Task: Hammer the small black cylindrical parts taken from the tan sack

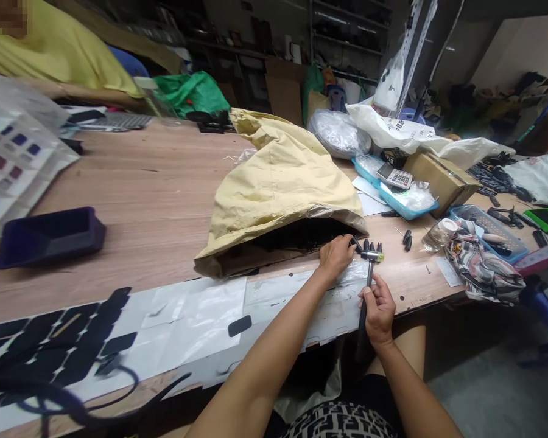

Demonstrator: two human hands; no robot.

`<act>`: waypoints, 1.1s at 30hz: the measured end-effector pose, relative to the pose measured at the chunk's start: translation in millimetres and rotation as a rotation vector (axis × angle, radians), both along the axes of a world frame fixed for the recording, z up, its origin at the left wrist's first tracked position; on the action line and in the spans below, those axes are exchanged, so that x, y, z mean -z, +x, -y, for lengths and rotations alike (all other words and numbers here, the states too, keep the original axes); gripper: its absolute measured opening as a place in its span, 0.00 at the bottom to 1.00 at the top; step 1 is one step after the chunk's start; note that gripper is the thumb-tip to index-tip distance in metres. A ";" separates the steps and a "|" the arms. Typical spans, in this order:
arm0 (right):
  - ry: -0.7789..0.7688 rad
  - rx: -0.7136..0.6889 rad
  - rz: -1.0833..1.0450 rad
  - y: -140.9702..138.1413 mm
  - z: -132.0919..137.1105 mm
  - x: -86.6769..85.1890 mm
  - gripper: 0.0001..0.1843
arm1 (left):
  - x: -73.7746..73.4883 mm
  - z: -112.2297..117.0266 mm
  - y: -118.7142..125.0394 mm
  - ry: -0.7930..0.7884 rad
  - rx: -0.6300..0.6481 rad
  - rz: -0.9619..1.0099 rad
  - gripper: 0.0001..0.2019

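My right hand (378, 307) is closed round the dark handle of a small hammer (369, 274). The hammer stands head up, and one end of its metal head is yellow-green. My left hand (336, 257) is beside it, at the right end of a sack's mouth, with its fingers pinched at a small black part (356, 244). What exactly this part is, I cannot make out. Several small black pieces (378, 247) stand just behind the hammer head. The big pale yellow sack (283, 182) lies with its dark mouth towards me; black things inside are hard to see.
Clear plastic and white sheets (201, 310) run along the front edge. Flat black pieces (73, 328) and black cables (64, 395) lie at the left, near a dark purple bin (50, 237). Blue trays (406, 204), a calculator (395, 176) and a carton (438, 176) stand right. A person in yellow (64, 48) sits opposite.
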State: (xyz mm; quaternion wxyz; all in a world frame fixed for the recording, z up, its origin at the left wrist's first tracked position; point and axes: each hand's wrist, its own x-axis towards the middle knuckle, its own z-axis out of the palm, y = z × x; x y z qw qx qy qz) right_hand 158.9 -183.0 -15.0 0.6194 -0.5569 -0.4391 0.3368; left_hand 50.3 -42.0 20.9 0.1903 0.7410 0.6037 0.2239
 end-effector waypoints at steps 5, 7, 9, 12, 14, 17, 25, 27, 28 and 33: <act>-0.003 -0.036 0.015 0.7 -0.2 2.4 0.24 | 7.1 2.8 4.2 -0.007 -0.089 -0.077 0.18; -0.005 -0.045 0.041 0.8 -0.2 3.4 0.24 | 10.3 7.0 1.7 0.006 -0.118 -0.093 0.16; -0.006 -0.051 0.057 1.1 -0.2 4.0 0.24 | 13.6 10.1 -2.3 0.002 -0.154 -0.100 0.14; -0.002 -0.062 0.064 1.5 -0.4 4.2 0.23 | 17.6 12.4 -10.5 -0.041 -0.224 -0.090 0.11; 0.000 -0.063 0.064 1.9 -0.6 4.0 0.23 | 18.9 13.3 -17.0 -0.070 -0.267 -0.049 0.12; -0.007 -0.063 0.066 2.6 -0.7 3.9 0.23 | 17.8 17.0 -28.4 -0.109 -0.292 0.031 0.14; -0.009 -0.096 0.103 4.3 -1.2 3.8 0.23 | 18.1 68.9 -89.2 -0.022 -0.010 0.191 0.12; -0.010 -0.118 0.134 5.2 -1.7 2.7 0.24 | 21.4 87.1 -108.7 -0.001 0.058 0.218 0.11; -0.013 -0.131 0.153 5.6 -2.0 1.8 0.24 | 23.4 94.9 -117.1 0.003 0.086 0.223 0.10; -0.012 -0.197 0.328 6.7 -3.8 -5.0 0.23 | 36.6 112.0 -135.3 0.060 0.125 0.230 0.09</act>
